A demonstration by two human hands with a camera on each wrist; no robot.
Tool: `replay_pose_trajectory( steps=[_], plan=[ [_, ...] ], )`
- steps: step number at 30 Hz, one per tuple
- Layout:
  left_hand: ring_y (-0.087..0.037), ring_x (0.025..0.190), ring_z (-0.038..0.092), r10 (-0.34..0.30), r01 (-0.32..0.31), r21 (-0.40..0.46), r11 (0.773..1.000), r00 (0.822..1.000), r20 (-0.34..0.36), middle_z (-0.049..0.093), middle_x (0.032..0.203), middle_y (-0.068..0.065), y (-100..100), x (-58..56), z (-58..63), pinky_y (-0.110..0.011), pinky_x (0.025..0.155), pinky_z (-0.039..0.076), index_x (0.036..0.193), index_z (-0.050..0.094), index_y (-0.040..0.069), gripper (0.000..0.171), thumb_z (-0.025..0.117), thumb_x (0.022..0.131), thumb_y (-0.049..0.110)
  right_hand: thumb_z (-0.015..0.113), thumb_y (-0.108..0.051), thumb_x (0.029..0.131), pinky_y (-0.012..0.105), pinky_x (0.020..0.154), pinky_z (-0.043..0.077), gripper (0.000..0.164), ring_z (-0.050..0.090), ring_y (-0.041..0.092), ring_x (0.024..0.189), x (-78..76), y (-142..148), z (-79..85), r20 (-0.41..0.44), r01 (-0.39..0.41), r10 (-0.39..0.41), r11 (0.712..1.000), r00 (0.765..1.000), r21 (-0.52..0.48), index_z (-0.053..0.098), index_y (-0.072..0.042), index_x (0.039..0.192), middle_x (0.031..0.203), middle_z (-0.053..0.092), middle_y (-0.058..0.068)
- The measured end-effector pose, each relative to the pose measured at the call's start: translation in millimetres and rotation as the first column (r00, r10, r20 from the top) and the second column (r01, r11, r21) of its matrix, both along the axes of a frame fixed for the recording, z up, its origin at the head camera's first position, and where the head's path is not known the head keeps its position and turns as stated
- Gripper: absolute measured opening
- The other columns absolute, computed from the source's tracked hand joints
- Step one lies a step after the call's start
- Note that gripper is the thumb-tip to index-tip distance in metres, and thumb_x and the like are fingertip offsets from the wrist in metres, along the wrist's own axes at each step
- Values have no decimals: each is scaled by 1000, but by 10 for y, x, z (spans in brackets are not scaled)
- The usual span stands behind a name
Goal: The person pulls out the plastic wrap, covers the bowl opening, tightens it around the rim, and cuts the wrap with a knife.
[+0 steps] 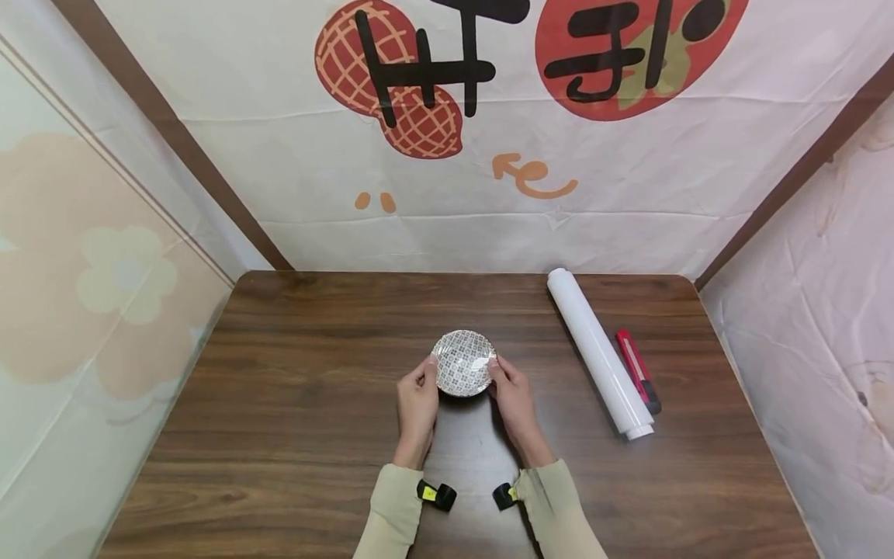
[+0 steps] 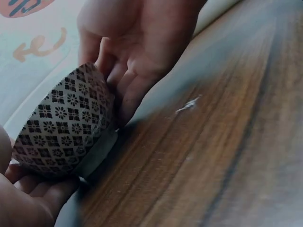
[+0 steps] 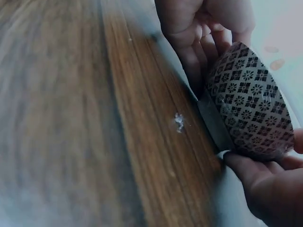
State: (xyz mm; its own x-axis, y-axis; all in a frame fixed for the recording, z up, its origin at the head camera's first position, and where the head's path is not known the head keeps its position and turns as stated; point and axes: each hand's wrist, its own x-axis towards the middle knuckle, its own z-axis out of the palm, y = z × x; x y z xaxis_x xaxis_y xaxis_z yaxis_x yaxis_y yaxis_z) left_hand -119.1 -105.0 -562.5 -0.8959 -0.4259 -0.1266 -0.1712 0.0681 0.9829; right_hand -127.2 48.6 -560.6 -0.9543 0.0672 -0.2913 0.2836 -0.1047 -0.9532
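Note:
A small round bowl [image 1: 464,363] with a dark diamond-and-flower pattern is at the middle of the table, between both hands. Its top has a glossy sheen in the head view, and the outside of the bowl [image 2: 64,123] shows a plain pale foot in the left wrist view. My left hand [image 1: 417,400] grips the left side, thumb at the rim and fingers curled underneath. On the opposite side my right hand [image 1: 515,400] holds the bowl the same way. The fingertips beneath the bowl [image 3: 255,104] are partly hidden.
A white roll of plastic film [image 1: 599,353] lies slantwise on the brown wooden table [image 1: 293,419], right of the bowl. Just beyond it lies a red and black utility knife [image 1: 637,369]. Printed cloth walls [image 1: 447,241] enclose the table's back and sides.

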Motion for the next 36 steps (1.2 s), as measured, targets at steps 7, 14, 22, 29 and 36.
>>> replay_pose_trajectory(
  steps=[7, 14, 22, 29, 36],
  plan=[
    [-19, 122, 66, -18, 18, -4, 1000, 999, -35, 75, 125, -17, -2, -97, 65, -33, 102, 55, 122, 76, -2, 29, 63, 105, 19, 51, -14, 110, 37, 107, 56, 45, 58, 28, 134, -72, 33, 26, -6, 6, -6, 1000, 1000, -20, 52, 5, 150, 152, 56, 27],
    [-20, 100, 74, -15, 15, 124, 992, 1000, 1, 76, 116, -28, -8, -133, 74, -17, 76, 58, 121, 74, -8, 32, 63, 105, 16, 53, -19, 110, 46, 117, 48, 49, 53, 34, 143, -210, 101, -16, 26, -15, 18, 992, 999, -128, 47, 5, 154, 157, 50, 26],
    [-17, 88, 71, -171, 166, 44, 985, 970, 174, 72, 114, -22, 15, 55, 228, -28, 78, 62, 140, 57, -2, 44, 59, 98, 12, 61, -35, 107, 45, 123, 42, 53, 50, 32, 148, -118, 143, 17, 4, 202, -202, 979, 979, 12, 58, -1, 147, 154, 57, 20],
    [-37, 134, 61, -218, 219, -31, 975, 975, 45, 61, 147, -24, 33, 63, 190, -47, 113, 50, 153, 51, 2, 49, 57, 107, 18, 45, -25, 114, 52, 132, 24, 55, 31, 36, 159, 264, -184, 112, -28, 222, -223, 974, 974, -32, 37, 5, 159, 166, 39, 23],
    [-35, 149, 48, -206, 208, 59, 976, 978, -45, 59, 151, -22, 34, -90, 83, -50, 127, 36, 146, 58, -5, 41, 50, 111, 16, 37, -20, 115, 53, 130, 27, 54, 28, 37, 160, 193, -244, 66, -31, 212, -224, 954, 974, -213, 29, 5, 162, 170, 29, 25]
  ],
)
